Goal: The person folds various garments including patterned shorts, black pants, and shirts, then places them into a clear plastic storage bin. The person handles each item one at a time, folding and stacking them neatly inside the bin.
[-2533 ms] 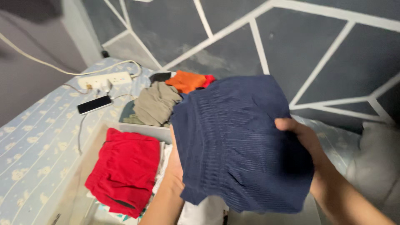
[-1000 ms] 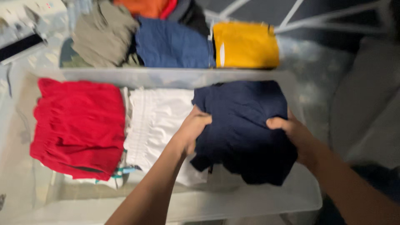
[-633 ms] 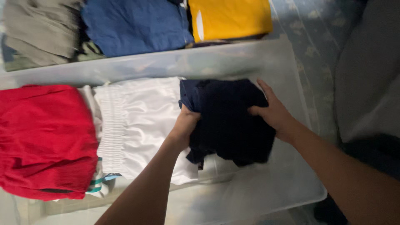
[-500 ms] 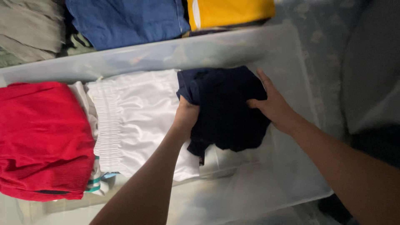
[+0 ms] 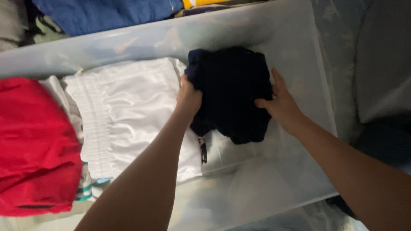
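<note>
A folded navy blue garment (image 5: 231,92) lies at the right end of a clear plastic bin (image 5: 295,47). My left hand (image 5: 188,97) grips its left edge with closed fingers. My right hand (image 5: 280,102) presses on its right edge, thumb over the cloth and fingers spread. To the left of the navy piece lie white shorts (image 5: 128,115) with an elastic waistband, and further left a red garment (image 5: 34,145).
Behind the bin's far wall sit a blue folded garment (image 5: 102,15), a sliver of a yellow one (image 5: 201,2) and an olive and patterned pile (image 5: 17,25). A grey cushion (image 5: 383,60) lies to the right of the bin.
I lowered the navy garment from mid-air into the bin's right end and pushed it toward the far wall. The view has moved closer and downward.
</note>
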